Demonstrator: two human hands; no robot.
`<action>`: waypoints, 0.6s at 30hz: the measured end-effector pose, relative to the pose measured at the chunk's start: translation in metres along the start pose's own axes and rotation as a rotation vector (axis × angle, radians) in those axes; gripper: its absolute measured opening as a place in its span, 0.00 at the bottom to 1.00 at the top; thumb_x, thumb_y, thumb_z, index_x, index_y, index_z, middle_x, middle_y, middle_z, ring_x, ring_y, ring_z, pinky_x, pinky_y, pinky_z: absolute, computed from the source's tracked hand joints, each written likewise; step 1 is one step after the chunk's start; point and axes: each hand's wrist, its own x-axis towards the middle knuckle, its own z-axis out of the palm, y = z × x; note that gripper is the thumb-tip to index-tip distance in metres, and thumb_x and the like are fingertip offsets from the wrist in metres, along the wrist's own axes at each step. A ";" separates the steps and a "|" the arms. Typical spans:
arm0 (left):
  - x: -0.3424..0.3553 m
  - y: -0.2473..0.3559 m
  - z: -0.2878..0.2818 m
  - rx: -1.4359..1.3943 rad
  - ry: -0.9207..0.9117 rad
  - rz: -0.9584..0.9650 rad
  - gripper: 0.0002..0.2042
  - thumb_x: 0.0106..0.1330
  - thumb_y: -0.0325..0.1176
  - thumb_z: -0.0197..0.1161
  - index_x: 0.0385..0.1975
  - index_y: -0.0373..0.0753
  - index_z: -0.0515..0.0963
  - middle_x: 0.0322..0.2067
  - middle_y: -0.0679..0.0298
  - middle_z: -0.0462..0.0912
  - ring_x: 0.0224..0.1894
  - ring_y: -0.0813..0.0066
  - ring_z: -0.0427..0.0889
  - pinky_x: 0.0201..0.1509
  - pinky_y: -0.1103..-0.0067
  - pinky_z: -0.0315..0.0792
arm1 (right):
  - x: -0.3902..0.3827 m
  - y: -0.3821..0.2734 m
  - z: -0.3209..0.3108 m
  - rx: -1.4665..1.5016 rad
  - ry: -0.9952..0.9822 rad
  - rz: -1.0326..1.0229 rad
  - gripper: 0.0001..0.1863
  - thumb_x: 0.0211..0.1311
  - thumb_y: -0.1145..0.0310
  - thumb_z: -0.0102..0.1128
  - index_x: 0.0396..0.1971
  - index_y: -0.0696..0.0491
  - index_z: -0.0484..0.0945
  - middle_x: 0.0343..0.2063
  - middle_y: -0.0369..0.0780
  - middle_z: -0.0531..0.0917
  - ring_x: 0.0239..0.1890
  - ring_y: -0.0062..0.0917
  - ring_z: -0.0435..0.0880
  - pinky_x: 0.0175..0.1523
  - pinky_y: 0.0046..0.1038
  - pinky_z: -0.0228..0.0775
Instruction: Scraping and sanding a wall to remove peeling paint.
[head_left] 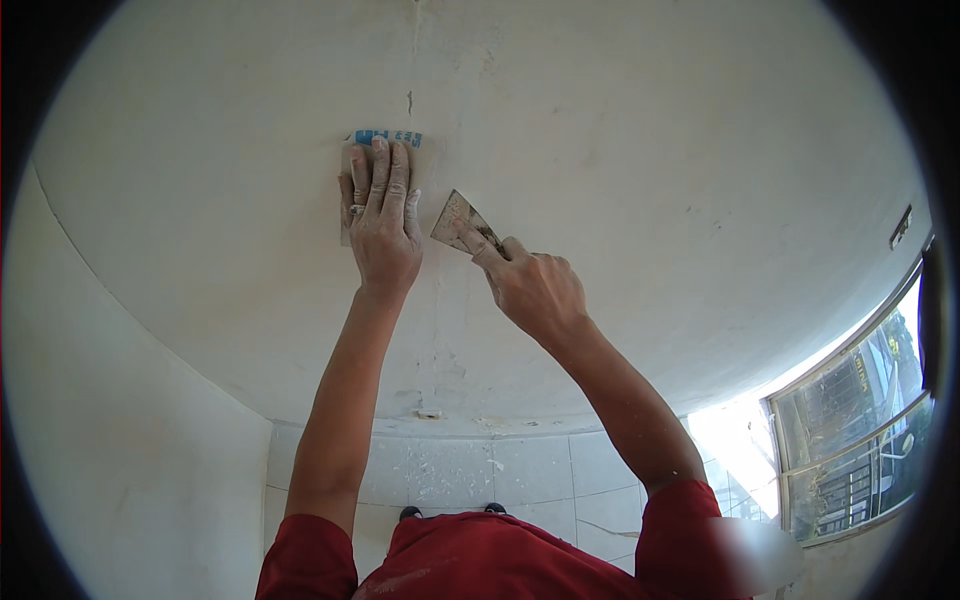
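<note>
My left hand (383, 215) is pressed against the white wall, its dusty fingers laid along a pale sheet of sandpaper (347, 225) with blue print at its top edge. The thumb and outer finger hold the sheet's sides; its face against the wall is hidden. To the right, my right hand (540, 290) grips a putty knife (460, 222) by the handle. Its wide metal blade, smeared with filler, points up and left, close to the wall; I cannot tell whether it touches.
A patched vertical seam with a small crack (409, 102) runs down the wall (620, 130). Low down is a small wall box (429, 413). White flakes lie on the floor tiles (530, 465). A barred window (850, 420) stands at right, a side wall (130, 420) at left.
</note>
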 end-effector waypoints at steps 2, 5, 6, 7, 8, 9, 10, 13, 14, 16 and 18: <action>0.008 -0.010 -0.010 0.020 -0.021 0.031 0.22 0.75 0.35 0.51 0.67 0.38 0.68 0.69 0.57 0.66 0.75 0.51 0.53 0.75 0.52 0.47 | -0.014 0.015 -0.005 -0.003 0.023 0.000 0.26 0.67 0.65 0.61 0.65 0.36 0.72 0.24 0.36 0.81 0.13 0.23 0.77 0.17 0.27 0.74; 0.019 -0.012 -0.013 0.048 0.023 -0.004 0.23 0.75 0.33 0.50 0.68 0.36 0.66 0.70 0.54 0.64 0.75 0.50 0.51 0.75 0.51 0.45 | -0.029 0.040 -0.032 0.046 0.030 0.153 0.27 0.67 0.64 0.61 0.66 0.36 0.71 0.24 0.35 0.82 0.13 0.24 0.77 0.18 0.29 0.74; 0.022 -0.009 -0.008 0.059 0.042 0.008 0.23 0.75 0.33 0.50 0.68 0.36 0.66 0.70 0.54 0.64 0.75 0.50 0.51 0.75 0.51 0.45 | -0.025 0.045 -0.031 0.053 0.063 0.146 0.27 0.67 0.63 0.61 0.66 0.35 0.70 0.23 0.35 0.81 0.13 0.25 0.76 0.19 0.30 0.74; 0.019 -0.001 -0.003 0.066 0.058 -0.021 0.22 0.75 0.32 0.50 0.68 0.35 0.66 0.70 0.54 0.63 0.75 0.50 0.51 0.75 0.51 0.45 | -0.028 0.047 -0.033 0.055 0.077 0.158 0.28 0.68 0.62 0.60 0.67 0.34 0.69 0.22 0.35 0.81 0.12 0.26 0.76 0.19 0.30 0.74; 0.020 0.002 0.001 0.074 0.078 -0.045 0.22 0.74 0.30 0.49 0.67 0.35 0.66 0.70 0.54 0.63 0.76 0.49 0.51 0.75 0.51 0.44 | -0.017 0.042 -0.034 0.050 0.089 0.167 0.28 0.68 0.62 0.60 0.67 0.34 0.69 0.22 0.35 0.81 0.12 0.26 0.76 0.19 0.30 0.74; 0.023 0.000 0.003 0.068 0.083 -0.033 0.22 0.74 0.30 0.49 0.67 0.35 0.66 0.70 0.54 0.63 0.76 0.49 0.51 0.75 0.51 0.44 | 0.003 0.030 -0.032 0.085 0.152 0.148 0.28 0.68 0.62 0.60 0.67 0.33 0.68 0.22 0.36 0.81 0.13 0.27 0.76 0.19 0.31 0.74; 0.021 0.000 0.000 0.034 0.059 -0.044 0.22 0.75 0.29 0.48 0.67 0.34 0.66 0.70 0.53 0.62 0.76 0.49 0.51 0.76 0.52 0.44 | 0.018 0.017 -0.032 0.125 0.203 0.125 0.28 0.68 0.63 0.59 0.68 0.32 0.68 0.22 0.37 0.81 0.13 0.28 0.76 0.19 0.32 0.74; 0.017 -0.003 -0.014 -0.003 0.037 -0.091 0.22 0.75 0.29 0.46 0.68 0.32 0.64 0.70 0.51 0.62 0.76 0.48 0.50 0.76 0.53 0.44 | 0.048 -0.003 -0.038 0.093 0.269 0.061 0.28 0.69 0.63 0.59 0.68 0.31 0.67 0.22 0.38 0.81 0.12 0.31 0.76 0.19 0.33 0.74; 0.018 -0.010 -0.022 -0.015 0.039 -0.126 0.22 0.76 0.29 0.46 0.68 0.31 0.63 0.70 0.50 0.61 0.76 0.47 0.50 0.76 0.54 0.44 | 0.048 -0.001 -0.045 0.096 0.283 0.054 0.28 0.69 0.63 0.59 0.68 0.31 0.67 0.22 0.38 0.81 0.12 0.31 0.76 0.19 0.33 0.74; 0.013 -0.037 -0.045 0.047 0.072 -0.140 0.22 0.76 0.29 0.45 0.68 0.30 0.62 0.70 0.49 0.61 0.76 0.47 0.49 0.76 0.55 0.44 | 0.031 0.012 -0.059 0.149 0.195 0.150 0.27 0.69 0.64 0.56 0.67 0.35 0.68 0.24 0.40 0.80 0.13 0.33 0.78 0.18 0.34 0.73; 0.014 -0.050 -0.048 0.124 0.123 -0.163 0.23 0.76 0.29 0.45 0.69 0.29 0.61 0.71 0.47 0.60 0.76 0.46 0.49 0.76 0.55 0.44 | 0.010 0.030 -0.052 0.156 0.215 0.147 0.27 0.69 0.63 0.56 0.67 0.36 0.68 0.24 0.40 0.80 0.13 0.33 0.78 0.18 0.34 0.73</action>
